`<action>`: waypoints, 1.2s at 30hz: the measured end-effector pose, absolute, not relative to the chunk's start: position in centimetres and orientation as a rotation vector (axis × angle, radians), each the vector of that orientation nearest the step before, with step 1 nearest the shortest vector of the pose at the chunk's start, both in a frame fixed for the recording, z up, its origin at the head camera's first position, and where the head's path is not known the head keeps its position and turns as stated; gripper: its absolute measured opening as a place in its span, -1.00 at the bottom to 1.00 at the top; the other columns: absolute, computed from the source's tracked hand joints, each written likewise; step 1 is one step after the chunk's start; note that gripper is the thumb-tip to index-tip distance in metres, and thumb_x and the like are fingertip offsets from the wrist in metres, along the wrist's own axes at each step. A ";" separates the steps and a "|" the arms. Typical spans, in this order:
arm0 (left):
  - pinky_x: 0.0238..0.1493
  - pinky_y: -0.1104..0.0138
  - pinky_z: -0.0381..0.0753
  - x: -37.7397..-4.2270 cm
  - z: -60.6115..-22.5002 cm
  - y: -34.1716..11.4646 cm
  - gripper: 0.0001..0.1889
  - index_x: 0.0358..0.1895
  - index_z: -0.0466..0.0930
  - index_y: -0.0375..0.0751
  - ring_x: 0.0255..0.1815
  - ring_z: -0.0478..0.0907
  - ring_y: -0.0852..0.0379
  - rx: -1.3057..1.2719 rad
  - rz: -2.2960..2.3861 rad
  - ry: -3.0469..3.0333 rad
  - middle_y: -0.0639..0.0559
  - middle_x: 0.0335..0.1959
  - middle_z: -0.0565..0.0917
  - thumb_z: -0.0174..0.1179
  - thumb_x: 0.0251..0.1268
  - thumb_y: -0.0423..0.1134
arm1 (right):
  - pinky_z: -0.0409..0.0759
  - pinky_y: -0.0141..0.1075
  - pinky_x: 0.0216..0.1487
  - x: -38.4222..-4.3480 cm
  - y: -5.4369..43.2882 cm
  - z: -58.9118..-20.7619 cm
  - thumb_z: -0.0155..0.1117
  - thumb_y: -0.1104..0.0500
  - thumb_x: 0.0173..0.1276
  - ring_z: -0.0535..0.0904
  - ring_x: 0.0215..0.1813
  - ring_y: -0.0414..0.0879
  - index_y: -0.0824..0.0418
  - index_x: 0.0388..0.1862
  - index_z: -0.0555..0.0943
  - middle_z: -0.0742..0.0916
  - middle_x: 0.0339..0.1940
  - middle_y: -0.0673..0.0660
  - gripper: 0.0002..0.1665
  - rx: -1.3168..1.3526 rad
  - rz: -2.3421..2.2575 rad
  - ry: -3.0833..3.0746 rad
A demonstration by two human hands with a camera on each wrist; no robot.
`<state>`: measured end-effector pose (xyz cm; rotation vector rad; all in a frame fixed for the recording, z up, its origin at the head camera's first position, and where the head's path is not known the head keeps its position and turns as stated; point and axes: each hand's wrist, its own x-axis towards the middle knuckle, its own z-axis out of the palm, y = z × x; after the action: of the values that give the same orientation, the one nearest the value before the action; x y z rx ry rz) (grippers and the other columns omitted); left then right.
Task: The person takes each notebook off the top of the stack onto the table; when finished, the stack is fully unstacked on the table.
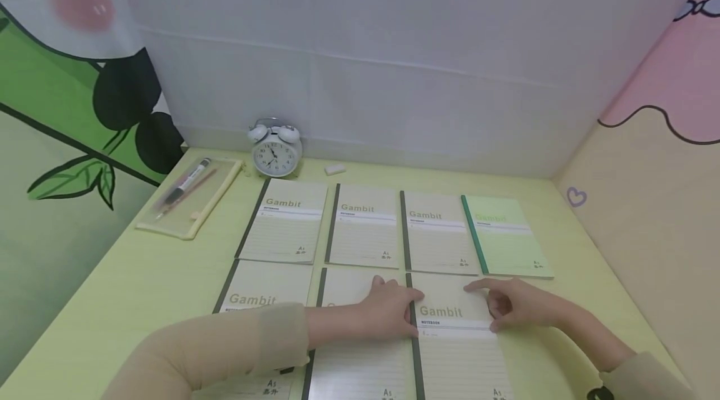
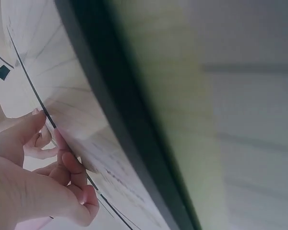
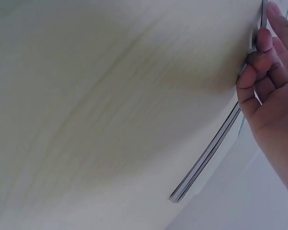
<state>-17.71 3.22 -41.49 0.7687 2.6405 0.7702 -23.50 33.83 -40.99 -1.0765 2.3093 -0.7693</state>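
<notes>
A pale notebook (image 1: 455,356) with a dark spine and "Gambit" on its cover lies at the front right of the table. My left hand (image 1: 385,311) holds its spine edge, index finger and thumb spread along it. On the opposite edge my right hand (image 1: 523,305) grips with index finger and thumb, the other fingers curled in. The left wrist view shows the left fingers (image 2: 74,170) bent at a notebook's thin edge. In the right wrist view, curled right fingers (image 3: 259,62) meet the edge low over the table. Beside the left hand, another pale notebook (image 1: 360,362) lies partly under the forearm.
Behind stands a row of three pale notebooks (image 1: 362,231) and a green notebook (image 1: 509,244). More pale notebook covers (image 1: 281,281) lie front left, partly hidden by the sleeve. A clear pouch with pens (image 1: 216,200), an alarm clock (image 1: 275,153) and an eraser (image 1: 335,169) sit further back.
</notes>
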 end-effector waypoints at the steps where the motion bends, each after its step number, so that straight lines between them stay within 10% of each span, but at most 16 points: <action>1: -0.25 0.32 0.06 -17.7 -41.5 3.2 -0.30 0.24 0.47 -0.16 -0.47 0.27 0.31 0.773 0.759 2.642 0.28 -0.71 0.44 0.42 -0.05 -0.05 | 0.41 -0.49 -0.48 -23.5 33.9 -41.0 0.44 0.00 0.09 0.36 -0.50 -0.40 0.10 0.28 0.40 0.52 -0.57 -0.12 -0.23 -1.085 -0.771 2.303; 20: 0.01 0.17 0.24 -20.1 -37.8 -0.6 -0.21 0.33 0.35 0.12 -0.19 0.42 0.24 0.780 0.807 2.605 0.42 -0.53 0.55 0.45 -0.08 0.02 | 0.40 -0.46 -0.42 -25.4 30.6 -36.6 0.34 0.32 0.15 0.40 -0.46 -0.28 0.11 0.28 0.43 0.56 -0.51 -0.20 -0.33 -1.177 -0.634 2.395; 36: 0.06 0.09 0.25 -22.8 -34.7 -8.9 -0.21 0.34 0.33 0.07 -0.06 0.39 0.13 0.809 0.842 2.769 0.30 -0.20 0.55 0.43 -0.04 0.03 | 0.53 -0.33 -0.27 -27.3 23.2 -32.6 0.41 0.01 0.17 0.50 -0.31 -0.18 0.00 0.35 0.36 0.65 -0.28 -0.14 -0.24 -1.179 -0.676 2.587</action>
<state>-22.80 -8.94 -34.67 0.8090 2.7690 0.8418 -27.31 23.15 -32.65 -1.1787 2.5867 -0.6763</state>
